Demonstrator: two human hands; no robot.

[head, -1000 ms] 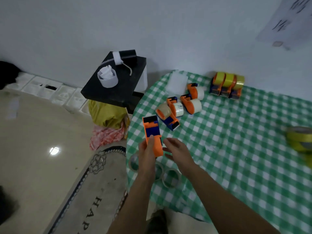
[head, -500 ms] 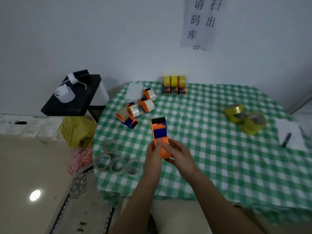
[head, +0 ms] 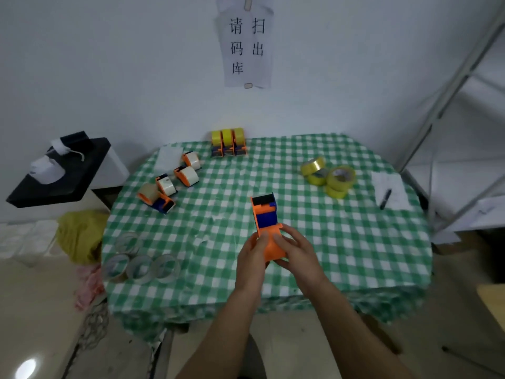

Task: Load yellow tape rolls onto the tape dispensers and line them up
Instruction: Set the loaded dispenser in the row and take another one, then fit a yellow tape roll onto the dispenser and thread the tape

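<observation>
Dim, flat indoor light; soft shadows. Lamp glare spot on glossy floor (head: 26, 368) at lower left. Slight overall blur; wide-angle bending at edges, shelving (head: 448, 86) leaning.

Open checked cloth (head: 218, 214) runs mid-frame between the left clusters and the right pile. Obstacles:
- four pale-tape dispensers (head: 188, 176), left of centre
- four clear rolls (head: 140, 268), lower-left edge
- three loaded dispensers (head: 228, 144), upper centre by the wall
- yellow rolls (head: 337, 175), right
- paper (head: 388, 184) with pen (head: 385, 199), far right

Left hand (head: 252, 253) and right hand (head: 296, 248), gripping an orange dispenser (head: 266, 214), fill centre.
</observation>
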